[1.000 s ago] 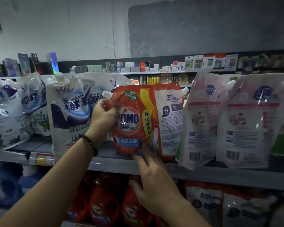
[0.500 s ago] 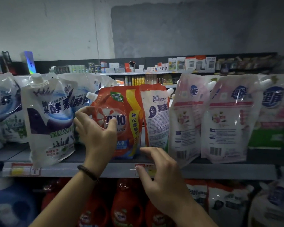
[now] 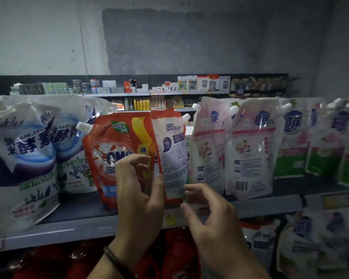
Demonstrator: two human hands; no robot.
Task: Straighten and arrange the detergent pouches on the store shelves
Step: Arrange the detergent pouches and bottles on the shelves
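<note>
A red OMO pouch (image 3: 109,141) stands front-facing on the grey shelf (image 3: 270,204). Right beside it a second OMO pouch (image 3: 173,154) shows its white printed back. My left hand (image 3: 137,190) hovers in front of the red pouch with curled, spread fingers, its thumb at the left edge of the back-facing pouch. My right hand (image 3: 208,210) is open just below and right of that pouch, fingertips near its bottom corner. Neither hand grips anything.
White-and-purple pouches (image 3: 22,158) lean at the left. Pink pouches (image 3: 252,150) turned backward and green-and-white pouches (image 3: 290,148) fill the right. Red bottles (image 3: 48,264) and more pouches (image 3: 310,238) sit on the shelf below. A far aisle of small boxes (image 3: 189,85) lies behind.
My left hand let go of the red pouch's spout side and moved right across its front. My right hand rose toward the back-facing pouch's bottom. The view shifted right.
</note>
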